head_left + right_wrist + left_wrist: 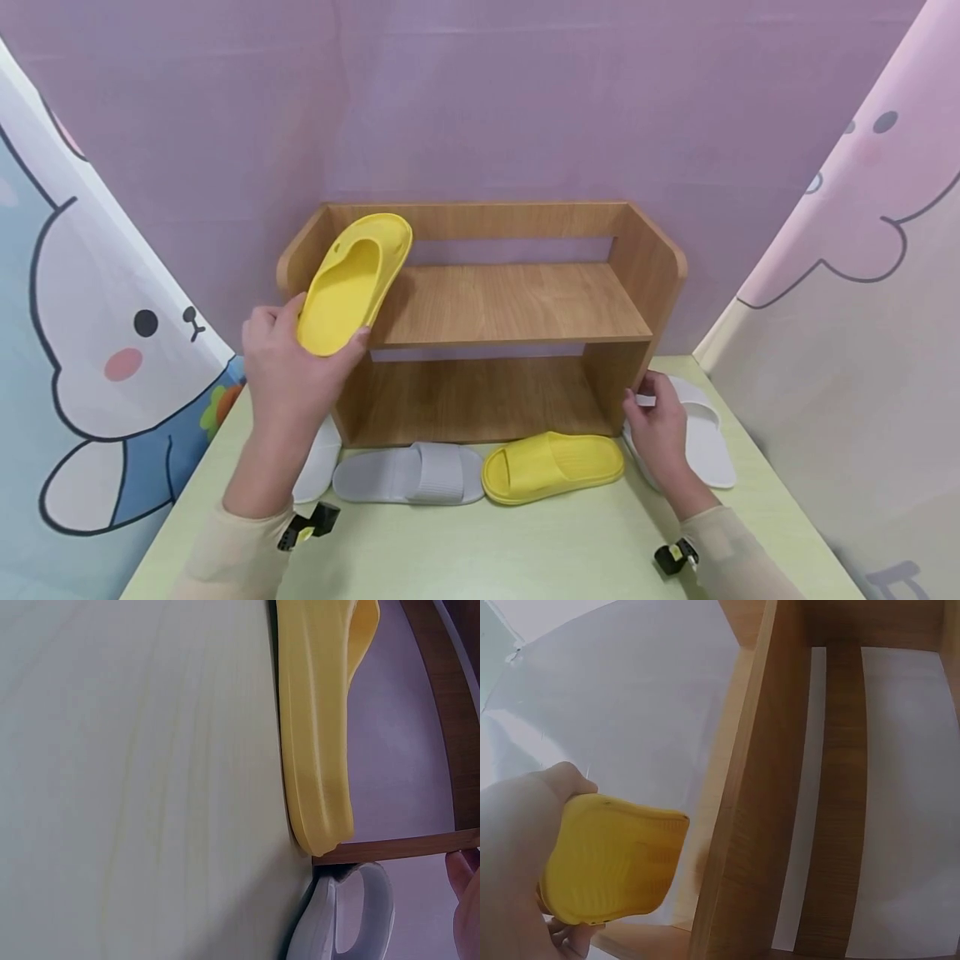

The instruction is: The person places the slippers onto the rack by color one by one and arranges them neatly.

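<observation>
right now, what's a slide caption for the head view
Left hand holds a yellow slipper, right hand at wooden rack.

Purple backdrop between white cartoon print and pink cartoon print, above pale green tabletop

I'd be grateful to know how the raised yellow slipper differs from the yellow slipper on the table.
The raised yellow slipper is gripped in the left hand; the other yellow slipper rests on the table, with no hand holding it. The raised one slants upward; the other lies sideways along the front of the shelf. They share the same bright yellow.
</observation>
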